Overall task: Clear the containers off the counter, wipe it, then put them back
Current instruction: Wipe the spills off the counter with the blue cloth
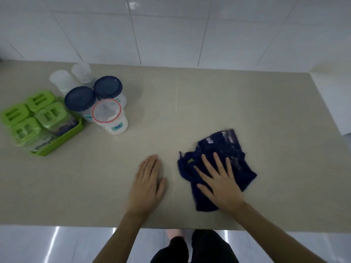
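Fingers [216, 162] of my right hand [220, 183] splayed flat, pressing the blue cloth [228, 149], gripping nothing. Left hand [150, 179] flat, empty on the counter [209, 103]. Containers [110, 114] clustered far left, nearer my left hand; I'd wipe toward them.

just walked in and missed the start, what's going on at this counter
A person is wiping the beige counter. The right hand presses flat, fingers spread, on a dark blue cloth. The left hand rests flat on the bare counter beside it. The containers are grouped at the far left: two blue-lidded jars, a red-rimmed tub, two clear cups and a green tray of green-lidded boxes.
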